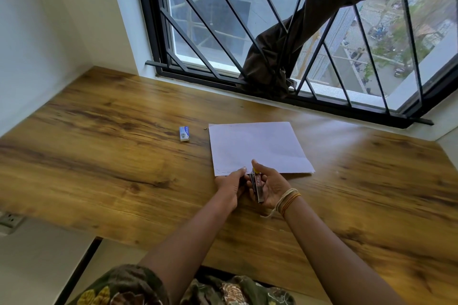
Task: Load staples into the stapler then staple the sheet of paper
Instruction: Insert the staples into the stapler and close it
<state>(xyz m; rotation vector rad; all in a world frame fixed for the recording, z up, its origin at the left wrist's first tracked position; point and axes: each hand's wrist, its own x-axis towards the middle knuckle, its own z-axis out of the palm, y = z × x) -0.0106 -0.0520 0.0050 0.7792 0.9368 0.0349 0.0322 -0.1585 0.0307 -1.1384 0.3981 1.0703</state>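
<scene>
Nearest the camera, two bare forearms reach out over the wooden counter [99, 156]. The right hand [271, 187], with thread bands at the wrist, is curled around the stapler [257, 187], cradling it in the palm with the thumb up at its far tip. The left hand [229, 184] is closed in against the stapler's left side, fingertips pinched at it; whether they hold a strip of staples is too small to tell. The stapler looks parted along its length, as if the magazine is open, so the step in hand is probably the loading, not yet the stapling.

Just beyond the hands lies the paper [257, 147], flat on the counter, its near edge touching or slightly under the fingertips. Some small marks show along its near left edge, but I cannot say what they are. Further left, well apart from the paper, sits the staple box [184, 134].

Next, I judge, the strip must be seated straight in the channel and the top pressed shut until it latches. Then a corner of the paper has to slide between the stapler's arms before squeezing.
</scene>
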